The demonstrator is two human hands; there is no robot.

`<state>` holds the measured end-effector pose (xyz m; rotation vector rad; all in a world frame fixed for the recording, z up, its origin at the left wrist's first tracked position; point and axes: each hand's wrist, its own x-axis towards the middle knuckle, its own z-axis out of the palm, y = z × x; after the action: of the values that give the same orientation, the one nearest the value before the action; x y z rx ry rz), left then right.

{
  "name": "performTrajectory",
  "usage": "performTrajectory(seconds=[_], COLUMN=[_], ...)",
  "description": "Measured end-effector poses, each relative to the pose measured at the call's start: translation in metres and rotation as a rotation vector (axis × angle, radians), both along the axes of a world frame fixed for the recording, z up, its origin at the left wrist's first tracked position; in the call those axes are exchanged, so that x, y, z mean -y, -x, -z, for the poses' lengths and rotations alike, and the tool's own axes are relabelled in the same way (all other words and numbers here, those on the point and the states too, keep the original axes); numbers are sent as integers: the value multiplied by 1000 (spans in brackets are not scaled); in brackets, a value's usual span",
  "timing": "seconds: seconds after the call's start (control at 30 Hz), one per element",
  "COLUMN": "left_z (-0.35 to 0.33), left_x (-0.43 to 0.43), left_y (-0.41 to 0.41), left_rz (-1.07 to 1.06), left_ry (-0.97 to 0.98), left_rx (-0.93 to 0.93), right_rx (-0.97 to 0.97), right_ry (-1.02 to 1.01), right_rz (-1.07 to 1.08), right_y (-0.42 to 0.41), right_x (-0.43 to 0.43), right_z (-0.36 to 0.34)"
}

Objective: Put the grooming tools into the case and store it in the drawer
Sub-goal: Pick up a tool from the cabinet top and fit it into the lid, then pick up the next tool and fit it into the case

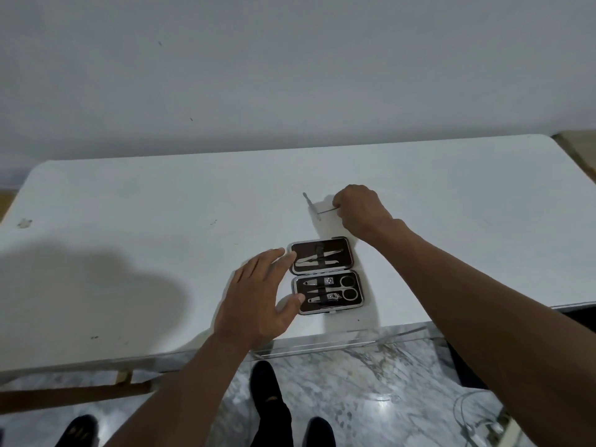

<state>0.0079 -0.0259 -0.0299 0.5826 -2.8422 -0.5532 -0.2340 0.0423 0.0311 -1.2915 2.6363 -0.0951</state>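
One thin pick (327, 211) sits pinched in right fingers (338, 201); left fingers (278, 256) spread against case (348, 258).

The white surface (129, 204) is standing against a pale wall (290, 75), its far corners rounded. An open case (304, 247) is lying flat near the front edge, right of centre, both brown-lined halves facing up, one behind the other. Behind the case and apart from it, a slim metal tool (309, 203) is lying loose on the surface at an angle. A thinner dark pin (327, 210) is running rightward from that tool's near end; whether it is resting on the surface cannot be determined. A stain (24, 223) is showing near the left edge, with small dark specks (93, 337) toward the front left. A broad shadow (96, 285) is falling across the left half.
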Motion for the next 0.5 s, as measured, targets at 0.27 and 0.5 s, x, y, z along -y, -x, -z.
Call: performTrajectory(seconds=[0.27,0.5], left_z=[-1,-1], left_x=[0,0], left_y=[0,0], left_rz=[3,0], left_ry=[-3,-7], left_rx=[4,1], right_rx=[7,24], right_ry=[-69,-127], right_rz=[74,69], right_y=[9,4], right_x=[1,-5], right_z=[-5,-9])
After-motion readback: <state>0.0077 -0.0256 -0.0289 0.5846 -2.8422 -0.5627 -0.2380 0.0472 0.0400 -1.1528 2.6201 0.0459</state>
